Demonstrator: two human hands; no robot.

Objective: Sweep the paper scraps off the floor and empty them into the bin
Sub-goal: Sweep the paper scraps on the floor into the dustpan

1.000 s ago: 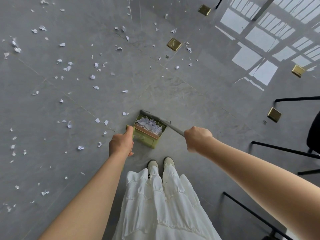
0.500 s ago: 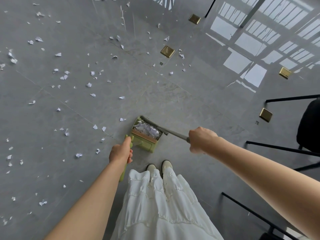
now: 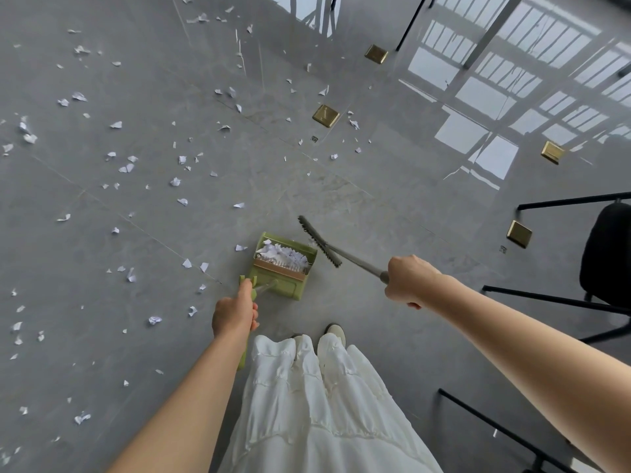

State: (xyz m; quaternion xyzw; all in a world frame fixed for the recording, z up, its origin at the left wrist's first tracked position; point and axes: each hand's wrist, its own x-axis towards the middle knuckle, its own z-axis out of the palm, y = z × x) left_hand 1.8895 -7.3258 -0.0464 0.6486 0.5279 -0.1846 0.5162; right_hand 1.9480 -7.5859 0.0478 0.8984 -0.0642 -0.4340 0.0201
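Head view: the dustpan (image 3: 285, 264) is a pale green, box-shaped pan with a comb-like row of teeth along a tan strip across its middle; it stands on the grey tiled floor (image 3: 392, 213) just ahead of the person's shoes (image 3: 335, 331). One heap of white paper scraps (image 3: 281, 253) lies inside the pan, behind the teeth. The left hand (image 3: 235, 315) is curled around the pan's green upright handle (image 3: 246, 339), thumb laid along the top. The right hand (image 3: 408, 279) is closed in a fist around the grey shaft of the broom (image 3: 319, 241). The broom head is a single narrow, dark bristle strip, positioned just beside the right edge of the pan; whether it touches the floor cannot be determined. Loose scraps (image 3: 174, 181) remain scattered over the floor, mostly to the left of and beyond the pan; they are too many and too small to count. Five square brass floor plates (image 3: 325, 115) are visible, set flush in the tiles. One dustpan and one broom are present. A white tiered skirt (image 3: 317, 404) covers the lower centre. A black chair (image 3: 606, 254) with thin black legs stands at the right edge.
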